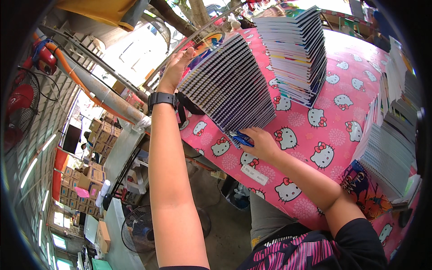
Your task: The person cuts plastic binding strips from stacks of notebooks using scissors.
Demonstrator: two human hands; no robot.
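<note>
A tall stack of spiral-bound notebooks (229, 81), dark coils facing me, stands on a pink table cover with a cartoon cat print (310, 155). My left hand (176, 67), a dark watch on its wrist, rests against the stack's upper left side. Its thumb and fingers are stretched out, though some fingertips are hidden. At the stack's bottom corner my right hand (260, 143) is closed around small blue-handled pliers (243, 138). The tool's tip is against the lowest coils; exactly what it grips is too small to tell.
Another notebook stack (297, 54) stands behind, page edges showing. More bound books (387, 144) are piled at the right. A paper slip (254, 174) lies near the table's front edge. Left of the table are a black fan (137, 228) and a metal pole (108, 96).
</note>
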